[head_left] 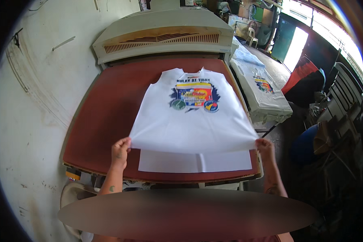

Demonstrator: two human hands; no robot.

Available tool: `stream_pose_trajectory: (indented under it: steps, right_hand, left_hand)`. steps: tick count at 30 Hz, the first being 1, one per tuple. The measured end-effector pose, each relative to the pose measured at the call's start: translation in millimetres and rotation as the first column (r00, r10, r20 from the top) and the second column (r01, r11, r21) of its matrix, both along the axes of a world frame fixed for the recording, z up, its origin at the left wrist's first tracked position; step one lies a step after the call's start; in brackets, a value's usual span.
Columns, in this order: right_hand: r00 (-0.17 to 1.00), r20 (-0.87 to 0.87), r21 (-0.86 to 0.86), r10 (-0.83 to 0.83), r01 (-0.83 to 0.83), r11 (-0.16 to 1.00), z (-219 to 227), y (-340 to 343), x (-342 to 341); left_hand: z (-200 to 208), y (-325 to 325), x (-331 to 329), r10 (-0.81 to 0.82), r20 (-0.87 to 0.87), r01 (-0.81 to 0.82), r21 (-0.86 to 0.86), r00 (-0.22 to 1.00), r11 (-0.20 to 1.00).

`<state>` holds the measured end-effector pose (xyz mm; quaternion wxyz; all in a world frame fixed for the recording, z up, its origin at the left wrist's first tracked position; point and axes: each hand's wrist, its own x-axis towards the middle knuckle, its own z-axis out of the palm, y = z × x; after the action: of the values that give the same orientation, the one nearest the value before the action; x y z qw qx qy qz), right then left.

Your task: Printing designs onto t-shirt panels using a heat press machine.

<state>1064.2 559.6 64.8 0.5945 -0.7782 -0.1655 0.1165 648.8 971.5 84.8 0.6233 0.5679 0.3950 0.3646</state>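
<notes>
A white fabric shirt panel (161, 121) with a colourful print near its neckline lies on the red padded bed (97, 121) of a heat press. My left hand (121, 148) is closed on the panel's lower left corner. Its lower right corner is pinched in my right hand (264, 146). Between them the lower edge is stretched taut and looks raised. Beneath that edge shows a plain white sheet (226, 161), lying flat on the bed; the rest of it is hidden under the panel.
The press's cream hood (165, 30) spans the bed's far end. On the right stands a long table (254, 80) bearing more printed white fabric. A white wall (36, 101) runs close on the left. Stacked folding chairs (343, 101) and a blue drum (304, 143) are at the right.
</notes>
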Motion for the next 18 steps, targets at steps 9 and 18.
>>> stream_pose_trajectory:
  steps: [9, 18]
  right_hand:
    - [0.999, -0.015, -0.257, -0.051, 0.045, 0.965, -76, -21, -11]
    - [0.997, -0.040, -0.384, -0.060, 0.040, 0.922, -60, -33, -21]
  left_hand:
    - [-97, -37, -3, 0.132, -0.377, -0.085, 0.139, 0.917, 0.987]
    - [-98, -48, -13, 0.217, -0.642, -0.032, 0.288, 0.736, 0.957]
